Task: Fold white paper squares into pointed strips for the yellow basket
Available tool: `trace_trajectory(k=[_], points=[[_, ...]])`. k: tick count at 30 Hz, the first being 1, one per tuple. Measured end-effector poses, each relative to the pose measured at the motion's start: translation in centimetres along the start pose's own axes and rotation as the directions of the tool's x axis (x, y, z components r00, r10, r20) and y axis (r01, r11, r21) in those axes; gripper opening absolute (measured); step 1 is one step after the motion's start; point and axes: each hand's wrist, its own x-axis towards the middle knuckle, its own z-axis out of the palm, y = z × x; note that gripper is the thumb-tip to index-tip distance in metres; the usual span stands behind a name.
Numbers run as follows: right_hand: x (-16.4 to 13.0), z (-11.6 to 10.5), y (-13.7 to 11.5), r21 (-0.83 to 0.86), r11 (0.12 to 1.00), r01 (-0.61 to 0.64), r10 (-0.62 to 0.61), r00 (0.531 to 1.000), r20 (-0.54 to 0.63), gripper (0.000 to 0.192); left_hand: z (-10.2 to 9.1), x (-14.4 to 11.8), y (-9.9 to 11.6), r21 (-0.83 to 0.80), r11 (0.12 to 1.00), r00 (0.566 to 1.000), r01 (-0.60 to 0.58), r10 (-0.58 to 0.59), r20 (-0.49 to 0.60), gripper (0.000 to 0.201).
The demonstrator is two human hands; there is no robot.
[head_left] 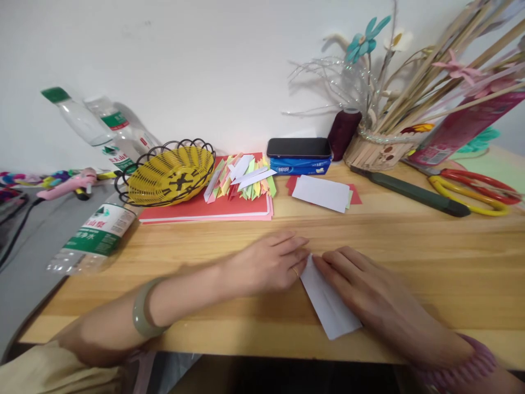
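A small white paper sheet [328, 303] lies slanted on the wooden table, its far corner between my two hands. My left hand [268, 262] comes from the left with fingers curled, and its fingertips grip that far corner. My right hand [365, 287] rests along the sheet's right edge, fingers together, and presses the paper near the same corner. Part of the right edge is hidden beneath this hand. Farther back sits a short stack of white, green and red paper slips [321, 192].
Folded paper strips [241, 178] lie on red sheets [197, 210] beside a yellow basket [172, 175]. A phone [299, 147] tops a blue pack [300, 165]. Right are a dark green-handled tool [414, 191], scissors [471, 191] and a flower pot [381, 150]. Left are plastic bottles [96, 235] and a pink glue gun [68, 185].
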Motion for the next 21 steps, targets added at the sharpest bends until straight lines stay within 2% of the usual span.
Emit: trace_trajectory(k=[15, 21], points=[[0.22, -0.33, -0.08, -0.017, 0.999, 0.038, -0.038, 0.999, 0.021, 0.037, -0.02, -0.11, -0.24, -0.082, 0.994, 0.997, 0.069, -0.072, -0.039, 0.021], [0.16, -0.48, -0.04, -0.026, 0.999, 0.026, -0.025, 0.999, 0.026, 0.038, -0.27, 0.02, -0.39, -0.104, 0.994, 1.0, 0.028, -0.027, 0.005, 0.024]])
